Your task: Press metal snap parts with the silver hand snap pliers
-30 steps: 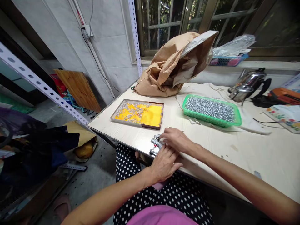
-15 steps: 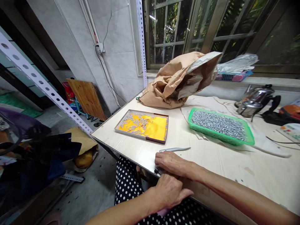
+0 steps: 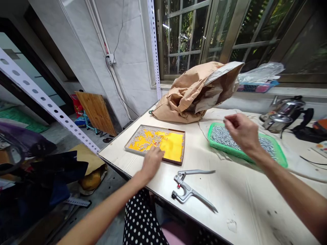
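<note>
My left hand (image 3: pixel 152 161) reaches over the near edge of a shallow tray (image 3: pixel 171 160), its fingers curled down by the small metal pins (image 3: pixel 143 134) scattered on the yellow bottom. What its fingertips hold, if anything, is hidden. Raised over a green plastic basket (image 3: pixel 281 158) full of similar metal pieces (image 3: pixel 222 136) is my right hand (image 3: pixel 242 132), thumb and fingers closed together. I cannot make out anything between them. Snap pliers (image 3: pixel 189 192), grey metal with a spring and spread handles, lie on the table between the two hands.
A crumpled brown paper bag (image 3: pixel 189 92) stands behind the tray on the table (image 3: pixel 245 200). A metal kettle (image 3: pixel 286 107) sits at the back right. The perforated upright (image 3: pixel 51 105) rises beside the left table edge. A plastic bag (image 3: pixel 263 71) lies on the windowsill.
Both hands have come away from the pliers at the front edge, uncovering them. My left hand moved to the tray, my right hand up over the green basket.
</note>
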`<state>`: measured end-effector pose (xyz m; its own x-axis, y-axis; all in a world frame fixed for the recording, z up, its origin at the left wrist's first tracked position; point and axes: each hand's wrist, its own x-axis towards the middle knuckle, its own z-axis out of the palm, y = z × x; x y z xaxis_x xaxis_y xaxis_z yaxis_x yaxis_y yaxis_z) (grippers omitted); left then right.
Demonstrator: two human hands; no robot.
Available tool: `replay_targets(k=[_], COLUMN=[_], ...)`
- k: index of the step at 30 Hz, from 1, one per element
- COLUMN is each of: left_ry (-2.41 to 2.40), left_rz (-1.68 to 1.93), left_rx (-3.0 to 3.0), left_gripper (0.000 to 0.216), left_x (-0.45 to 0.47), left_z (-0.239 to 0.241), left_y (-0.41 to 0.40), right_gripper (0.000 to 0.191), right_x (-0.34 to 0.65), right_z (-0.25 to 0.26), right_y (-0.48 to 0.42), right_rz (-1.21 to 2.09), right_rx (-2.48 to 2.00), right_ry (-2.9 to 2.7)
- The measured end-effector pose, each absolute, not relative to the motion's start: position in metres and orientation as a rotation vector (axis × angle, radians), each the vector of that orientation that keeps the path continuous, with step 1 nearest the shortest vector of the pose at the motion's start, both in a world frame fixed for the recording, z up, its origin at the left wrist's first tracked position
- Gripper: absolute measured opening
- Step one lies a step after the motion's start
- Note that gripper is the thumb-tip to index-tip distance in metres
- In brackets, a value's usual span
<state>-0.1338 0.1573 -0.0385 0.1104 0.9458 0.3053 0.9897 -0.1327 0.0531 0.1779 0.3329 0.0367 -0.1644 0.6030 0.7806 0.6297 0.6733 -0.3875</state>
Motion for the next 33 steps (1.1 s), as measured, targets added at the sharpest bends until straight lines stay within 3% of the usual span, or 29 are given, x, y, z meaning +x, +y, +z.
replay_targets(k=[3, 6, 8, 15, 21, 25, 33], left_ry=[-2.067, -2.017, -1.970, -1.846, -1.819, -1.955, -2.690], left_rz=[-0.126, -0.019, -0.010, 0.035, 0.096, -0.063, -0.866], left_rx=[-2.196, -2.342, -2.408, -2.558, -2.517, -2.462, -2.520], left_gripper=[0.020, 0.024, 0.023, 0.022, 0.022, 0.023, 0.017], left_x=[-0.172, -0.186, -0.188, -0.190, -0.189, -0.185, -0.124], left_z=[-0.030, -0.033, -0.037, -0.041, -0.045, -0.039, -0.012], left_y=[0.190, 0.213, 0.223, 0.236, 0.234, 0.233, 0.162], right_gripper=[0.043, 0.046, 0.041, 0.022, 0.007, 0.007, 0.012], right_x=[0.217, 0.220, 0.208, 0.168, 0.148, 0.143, 0.147], right_z=[0.019, 0.001, -0.008, -0.049, -0.059, -0.060, -0.071], right_y=[0.363, 0.347, 0.313, 0.177, 0.148, 0.150, 0.150], right_rz=[-0.116, -0.189, -0.118, 0.585, 0.645, 0.590, 0.569], right_rx=[-1.176, -1.249, -1.157, -0.946, -1.075, -1.104, -0.958], right_ry=[-2.025, -2.139, -2.242, -2.671, -2.784, -2.775, -2.722])
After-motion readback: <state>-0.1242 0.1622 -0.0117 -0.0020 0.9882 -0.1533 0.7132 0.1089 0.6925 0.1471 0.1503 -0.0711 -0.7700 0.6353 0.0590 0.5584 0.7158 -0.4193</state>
